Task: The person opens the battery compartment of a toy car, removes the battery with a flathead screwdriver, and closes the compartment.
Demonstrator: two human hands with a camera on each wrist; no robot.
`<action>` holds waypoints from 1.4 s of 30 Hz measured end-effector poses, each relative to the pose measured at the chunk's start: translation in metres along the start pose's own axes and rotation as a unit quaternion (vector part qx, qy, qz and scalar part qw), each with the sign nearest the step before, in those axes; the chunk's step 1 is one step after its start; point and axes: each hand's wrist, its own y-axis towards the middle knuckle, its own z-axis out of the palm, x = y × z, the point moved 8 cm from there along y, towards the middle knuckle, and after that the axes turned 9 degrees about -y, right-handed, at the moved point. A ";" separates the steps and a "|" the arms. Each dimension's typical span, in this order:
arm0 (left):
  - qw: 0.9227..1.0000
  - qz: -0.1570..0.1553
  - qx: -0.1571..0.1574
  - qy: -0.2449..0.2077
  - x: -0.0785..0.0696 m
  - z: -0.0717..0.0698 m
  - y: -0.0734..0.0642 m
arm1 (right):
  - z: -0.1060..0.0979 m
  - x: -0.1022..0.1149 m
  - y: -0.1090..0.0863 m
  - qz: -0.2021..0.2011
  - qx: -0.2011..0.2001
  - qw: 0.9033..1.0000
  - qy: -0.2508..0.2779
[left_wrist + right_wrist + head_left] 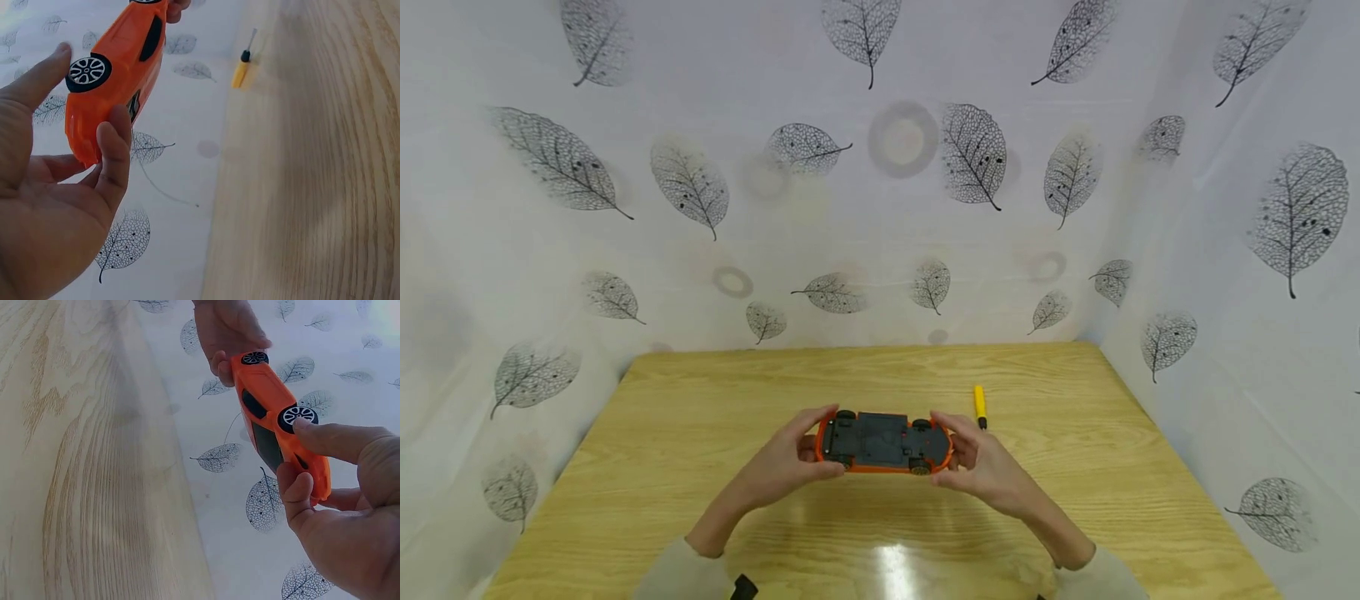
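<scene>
An orange toy car [880, 440] is held up over the table with its black underside facing the head camera. My left hand [786, 462] grips one end of it, thumb and fingers on opposite sides. At the other end my right hand [988, 471] holds it the same way. In the left wrist view the car's side [119, 56] shows a spoked wheel near the left thumb. The right wrist view shows the right thumb against another wheel [297, 417] of the car, with dark windows along the body.
A screwdriver [980, 404] with a yellow handle and black collar lies on the wooden table [715, 400], beyond the right hand. Behind the table and along its sides hangs a white cloth [880, 225] printed with dark leaves.
</scene>
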 end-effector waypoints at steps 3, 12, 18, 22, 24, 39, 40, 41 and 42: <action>0.999 0.006 0.029 -0.013 0.000 0.003 0.000 | 0.000 0.002 0.000 -0.002 0.004 1.000 0.023; 0.999 0.019 0.043 -0.028 -0.001 0.009 0.003 | -0.001 0.000 -0.001 0.023 0.015 0.997 0.075; 0.996 -0.012 0.048 -0.069 0.002 0.012 0.004 | -0.002 -0.003 -0.002 0.034 0.010 0.997 0.062; 0.996 -0.017 0.049 -0.070 0.002 0.013 0.005 | -0.004 -0.004 -0.002 0.034 0.003 0.998 0.045; 0.996 -0.019 0.051 -0.070 0.003 0.013 0.005 | -0.004 -0.005 -0.002 0.033 0.001 0.999 0.039; 0.996 -0.028 0.045 -0.073 0.007 0.015 0.007 | -0.001 -0.006 -0.001 0.026 0.019 0.996 0.079; 0.996 -0.027 0.044 -0.076 0.007 0.015 0.008 | -0.001 -0.006 -0.002 0.027 0.019 0.997 0.076; 0.996 -0.026 0.044 -0.080 0.007 0.015 0.007 | -0.001 -0.007 -0.002 0.028 0.020 0.997 0.072; 0.995 -0.025 0.044 -0.083 0.007 0.015 0.007 | -0.001 -0.006 -0.002 0.028 0.020 0.997 0.069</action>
